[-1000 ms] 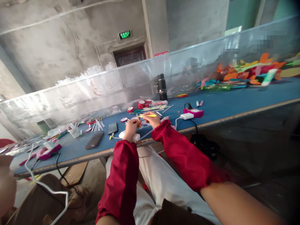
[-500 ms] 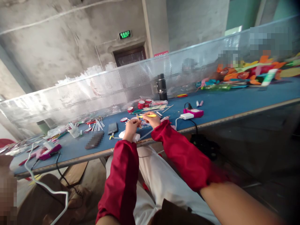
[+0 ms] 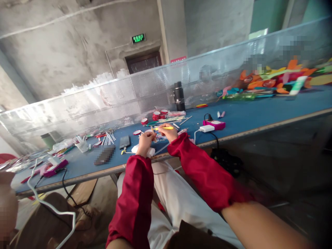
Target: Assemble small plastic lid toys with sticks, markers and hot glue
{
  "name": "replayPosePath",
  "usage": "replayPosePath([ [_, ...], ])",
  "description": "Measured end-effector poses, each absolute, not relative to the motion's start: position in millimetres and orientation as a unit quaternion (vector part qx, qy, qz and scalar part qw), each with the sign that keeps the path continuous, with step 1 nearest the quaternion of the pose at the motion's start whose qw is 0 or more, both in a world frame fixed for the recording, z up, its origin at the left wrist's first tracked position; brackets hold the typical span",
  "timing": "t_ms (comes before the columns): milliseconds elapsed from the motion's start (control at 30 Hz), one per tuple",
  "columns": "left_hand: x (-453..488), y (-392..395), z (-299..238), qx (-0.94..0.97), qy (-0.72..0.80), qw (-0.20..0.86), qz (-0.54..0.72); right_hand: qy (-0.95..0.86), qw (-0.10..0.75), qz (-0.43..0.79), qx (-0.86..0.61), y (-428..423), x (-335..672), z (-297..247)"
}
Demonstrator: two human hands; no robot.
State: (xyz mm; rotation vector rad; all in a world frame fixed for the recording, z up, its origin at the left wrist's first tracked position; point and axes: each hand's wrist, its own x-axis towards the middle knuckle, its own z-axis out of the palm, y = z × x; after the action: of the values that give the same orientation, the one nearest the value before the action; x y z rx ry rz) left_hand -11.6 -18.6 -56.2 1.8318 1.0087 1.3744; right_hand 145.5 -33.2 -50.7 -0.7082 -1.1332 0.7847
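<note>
My right hand (image 3: 168,133) is closed around a slim yellow pen-like tool (image 3: 168,128), whose tip points left toward my other hand. Close beside it, the fingers of my left hand (image 3: 145,141) are pinched together over the blue table. What they hold is too small to make out. Small pale and coloured pieces (image 3: 161,137) lie between and below the two hands. A white object (image 3: 150,152) rests under my left wrist at the table edge. Red-trimmed round lids or tape rolls (image 3: 156,115) sit just behind my hands.
A black bottle (image 3: 178,97) stands at the back against the perforated metal screen (image 3: 111,95). On the right is a magenta power strip (image 3: 218,125) with a white plug. To the left lie a phone (image 3: 104,154), white sticks (image 3: 108,138) and a plastic cup (image 3: 82,146). Someone's arm shows at lower left.
My hands stay almost in the same place, with the yellow tool still in my right hand. The person at lower left has shifted slightly.
</note>
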Motion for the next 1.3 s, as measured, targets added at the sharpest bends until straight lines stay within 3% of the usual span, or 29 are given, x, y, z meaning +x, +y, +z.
replayPosePath([
  [400,-11.0,-19.9,-56.0,0.688,0.382,0.329,0.522,-0.517,0.702,0.37,-0.32,-35.2,145.5,-49.7],
  [900,-2.9,-35.7,-45.3,0.639,0.372,0.439,0.51,-0.493,0.704,0.4,-0.318,-32.8,145.7,-50.5],
  [1300,-3.1,-38.6,-40.7,0.629,0.383,0.466,0.491,-0.478,0.717,0.4,-0.313,-41.5,144.8,-48.6],
])
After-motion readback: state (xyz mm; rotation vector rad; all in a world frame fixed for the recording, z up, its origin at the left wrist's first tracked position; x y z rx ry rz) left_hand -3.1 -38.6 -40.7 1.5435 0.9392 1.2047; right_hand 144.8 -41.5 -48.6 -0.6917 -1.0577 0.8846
